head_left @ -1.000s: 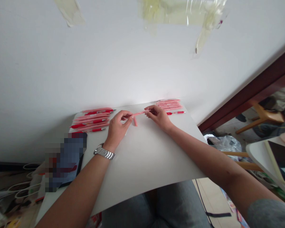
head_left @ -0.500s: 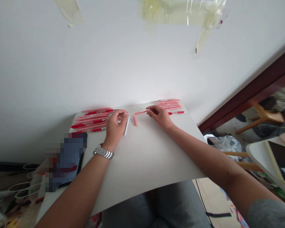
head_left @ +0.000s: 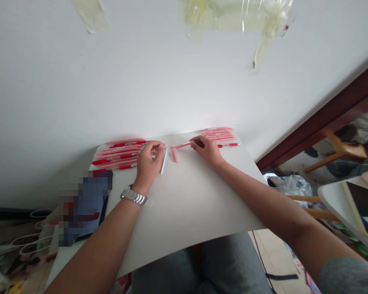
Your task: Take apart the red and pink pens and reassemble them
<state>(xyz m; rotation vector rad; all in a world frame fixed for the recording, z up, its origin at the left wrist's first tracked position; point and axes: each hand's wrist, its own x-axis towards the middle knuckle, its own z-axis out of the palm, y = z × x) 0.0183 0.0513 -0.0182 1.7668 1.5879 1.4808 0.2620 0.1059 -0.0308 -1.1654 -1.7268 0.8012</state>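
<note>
Stick (head_left: 182,145), pink, end in right grip (head_left: 207,152)

We've got our left forearm (head_left: 101,237) bare and slanting up to the silver watch (head_left: 134,196), and just past the watch our left hand (head_left: 150,161) is half curled, thumb and fingertips pinched together. To the right of the watch and a bit farther out than it, our right hand (head_left: 207,152) has its back facing up, also in a pinch, fingertips pointing across at our other hand but not touching it. Our right forearm (head_left: 257,196) is bare too, well right of the watch, running pretty straight into the hand.
</note>
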